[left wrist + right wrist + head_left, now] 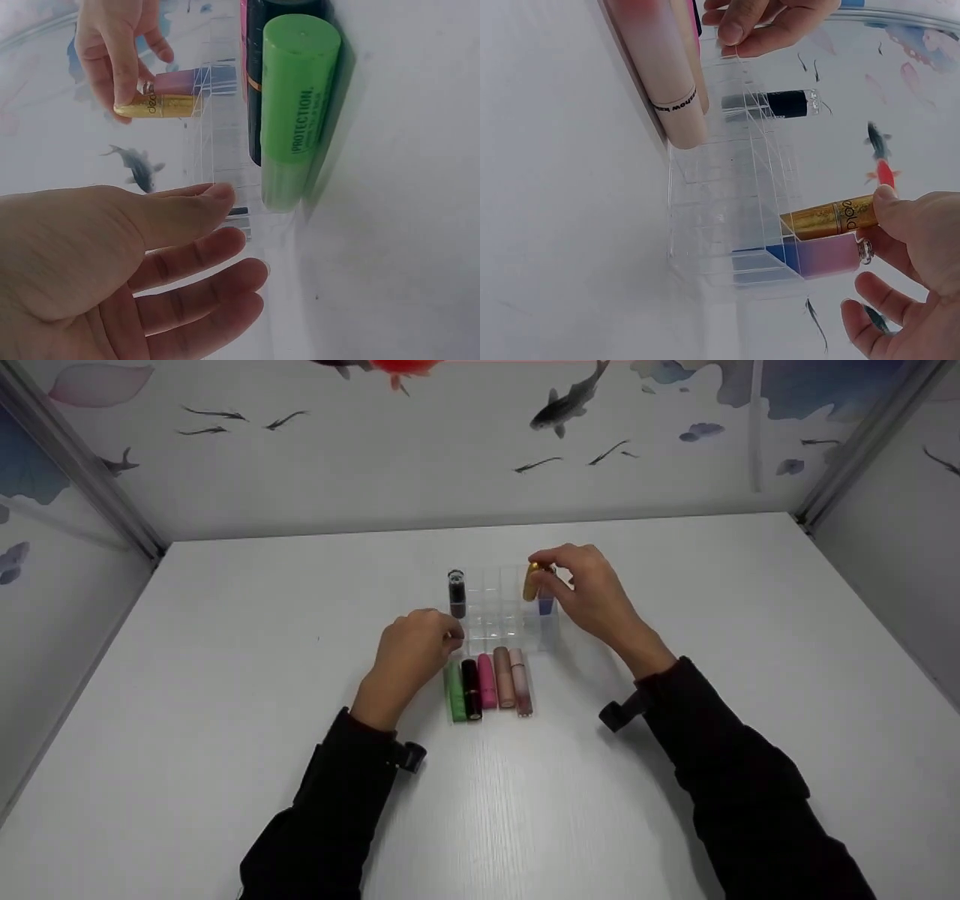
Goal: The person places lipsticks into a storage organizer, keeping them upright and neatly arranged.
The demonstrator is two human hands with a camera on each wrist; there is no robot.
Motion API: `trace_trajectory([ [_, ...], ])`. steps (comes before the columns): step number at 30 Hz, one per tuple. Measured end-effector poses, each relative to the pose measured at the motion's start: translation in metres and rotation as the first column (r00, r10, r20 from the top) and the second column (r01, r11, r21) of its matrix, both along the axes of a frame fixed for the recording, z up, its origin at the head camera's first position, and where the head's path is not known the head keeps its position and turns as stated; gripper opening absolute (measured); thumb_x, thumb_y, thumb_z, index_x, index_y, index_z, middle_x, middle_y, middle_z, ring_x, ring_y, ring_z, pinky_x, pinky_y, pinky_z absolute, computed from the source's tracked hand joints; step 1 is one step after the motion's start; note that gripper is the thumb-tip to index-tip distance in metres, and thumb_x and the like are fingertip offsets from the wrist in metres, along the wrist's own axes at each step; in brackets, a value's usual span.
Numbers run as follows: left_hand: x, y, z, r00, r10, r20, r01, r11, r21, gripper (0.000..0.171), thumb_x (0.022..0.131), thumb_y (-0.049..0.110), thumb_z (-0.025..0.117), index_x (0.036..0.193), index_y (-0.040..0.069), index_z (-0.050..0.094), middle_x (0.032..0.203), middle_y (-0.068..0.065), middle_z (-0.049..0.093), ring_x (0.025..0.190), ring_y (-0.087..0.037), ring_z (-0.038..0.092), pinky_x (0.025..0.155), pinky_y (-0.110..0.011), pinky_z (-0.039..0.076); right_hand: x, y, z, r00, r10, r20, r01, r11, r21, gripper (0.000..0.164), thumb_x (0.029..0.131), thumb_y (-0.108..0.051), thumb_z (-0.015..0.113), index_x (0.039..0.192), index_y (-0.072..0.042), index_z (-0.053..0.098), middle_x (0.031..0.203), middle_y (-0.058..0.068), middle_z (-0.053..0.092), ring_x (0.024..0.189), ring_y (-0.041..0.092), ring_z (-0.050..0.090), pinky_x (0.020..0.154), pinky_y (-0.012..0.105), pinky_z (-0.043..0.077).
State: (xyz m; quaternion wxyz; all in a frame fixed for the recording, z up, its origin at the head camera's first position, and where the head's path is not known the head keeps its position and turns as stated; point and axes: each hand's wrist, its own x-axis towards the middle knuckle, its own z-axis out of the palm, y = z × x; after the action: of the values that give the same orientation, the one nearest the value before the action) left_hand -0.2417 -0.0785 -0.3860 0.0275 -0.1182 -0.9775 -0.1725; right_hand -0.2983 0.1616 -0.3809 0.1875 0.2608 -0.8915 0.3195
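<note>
- right hand [592, 589] pinches gold tube [531, 583] at clear organizer [491, 624], just right of upper centre, head view
- left hand [415, 649]: fingers loosely apart near organizer, mid-frame; contact unclear
- green tube [455, 691] below it

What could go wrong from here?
1. The right hand holds the gold tube only near its top end, so it might slip or tilt.
2. The blue-and-pink tube stands right beside it and could get bumped.
3. The clear organizer has thin, see-through dividers; the gold tube's lower end might catch on one.
</note>
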Motion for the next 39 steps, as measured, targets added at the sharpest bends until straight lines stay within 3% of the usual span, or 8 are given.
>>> trace_trajectory([
  [8, -0.001, 0.001, -0.001, 1.000, -0.002, 0.006, 0.002, 1.000, -0.011, 0.014, 0.088, 0.016, 0.066, 0.099, 0.017, 0.075, 0.099, 0.000, 0.072, 0.087, -0.016, 0.065, 0.073, -0.032, 0.053, -0.007, -0.002, -0.008, 0.997, -0.038, 0.065, 0.037, 0.999, 0.022, 0.025, 0.090, -0.024, 0.064, 0.112, -0.012, 0.067, 0.111, 0.004, 0.062, 0.101, 0.020, 0.053, 0.080, 0.034, 0.045],
  [16, -0.001, 0.002, -0.001, 1.000, 0.008, 0.013, -0.008, 1.000, -0.018, 0.015, 0.088, 0.018, 0.066, 0.101, 0.017, 0.074, 0.101, 0.000, 0.072, 0.091, -0.017, 0.066, 0.075, -0.032, 0.053, -0.007, -0.004, -0.013, 0.988, -0.056, 0.145, 0.052, 0.998, 0.031, 0.027, 0.090, -0.023, 0.063, 0.115, -0.013, 0.064, 0.106, 0.006, 0.061, 0.095, 0.019, 0.053, 0.085, 0.038, 0.047],
  [25, -0.001, 0.002, -0.002, 1.000, 0.018, 0.022, -0.018, 1.000, -0.020, 0.015, 0.088, 0.018, 0.067, 0.101, 0.018, 0.074, 0.100, 0.000, 0.072, 0.091, -0.017, 0.066, 0.074, -0.032, 0.053, -0.007, -0.005, -0.016, 0.989, -0.055, 0.137, 0.048, 0.997, 0.057, 0.034, 0.092, -0.028, 0.061, 0.123, -0.013, 0.057, 0.105, 0.006, 0.060, 0.094, 0.020, 0.054, 0.083, 0.036, 0.047],
  [32, -0.001, 0.003, 0.000, 0.999, 0.026, 0.036, -0.026, 1.000, -0.009, 0.016, 0.088, 0.016, 0.067, 0.102, 0.017, 0.074, 0.102, 0.000, 0.072, 0.090, -0.015, 0.066, 0.073, -0.032, 0.053, 0.002, 0.003, 0.004, 0.995, -0.053, 0.082, 0.050, 0.998, 0.041, 0.048, 0.092, -0.032, 0.061, 0.134, -0.014, 0.048, 0.120, 0.010, 0.057, 0.108, 0.023, 0.054, 0.091, 0.040, 0.047],
  [39, 0.000, 0.003, -0.001, 0.999, 0.032, 0.037, -0.031, 0.999, -0.011, 0.017, 0.088, 0.016, 0.066, 0.103, 0.016, 0.074, 0.102, 0.000, 0.072, 0.091, -0.016, 0.066, 0.076, -0.032, 0.053, 0.019, 0.017, 0.031, 0.999, -0.042, 0.013, 0.042, 0.999, 0.005, 0.043, 0.092, -0.029, 0.061, 0.131, -0.014, 0.051, 0.121, 0.007, 0.057, 0.107, 0.020, 0.054, 0.084, 0.040, 0.050],
])
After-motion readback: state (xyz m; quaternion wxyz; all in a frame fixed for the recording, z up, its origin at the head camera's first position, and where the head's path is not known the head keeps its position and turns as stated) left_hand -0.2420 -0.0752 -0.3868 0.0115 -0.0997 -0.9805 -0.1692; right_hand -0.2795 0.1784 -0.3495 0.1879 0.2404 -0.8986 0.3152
